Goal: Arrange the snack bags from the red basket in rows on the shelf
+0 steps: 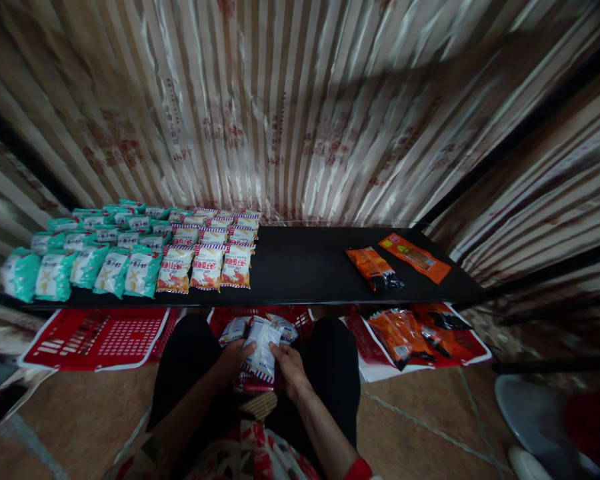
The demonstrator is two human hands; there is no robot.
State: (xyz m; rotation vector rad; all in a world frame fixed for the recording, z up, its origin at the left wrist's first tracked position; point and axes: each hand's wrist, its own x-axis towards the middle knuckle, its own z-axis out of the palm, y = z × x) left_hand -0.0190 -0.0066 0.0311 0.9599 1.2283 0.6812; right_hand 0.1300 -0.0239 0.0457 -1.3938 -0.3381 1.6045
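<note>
We find both hands at one item, a snack bag (261,348) with red-and-blue striped edging, its pale, mostly white side facing up. The left hand (234,358) has its fingers closed around the bag's left side; the right hand (291,369) grips the right side in like manner. The bag is held between the knees, over the near part of the middle red basket (305,319). In that basket we note further pale snack packs (235,329), partly hidden behind the held one.

On the black shelf (305,267), to the left, we record teal snack packs (113,272) in rows, five along the front. Directly beside them stand cream snack packs (207,267) with striped edges and red lettering, also in rows, three at the front. Towards the right end, well apart from these, lie an orange-and-black bag (373,268) and, just beside it, a flat orange packet (416,257).

Below the front edge we observe a left red basket (145,327) and a right red basket (473,343), the latter holding orange packages (397,333). A striped curtain (290,120) with a red floral print hangs behind the shelf.
</note>
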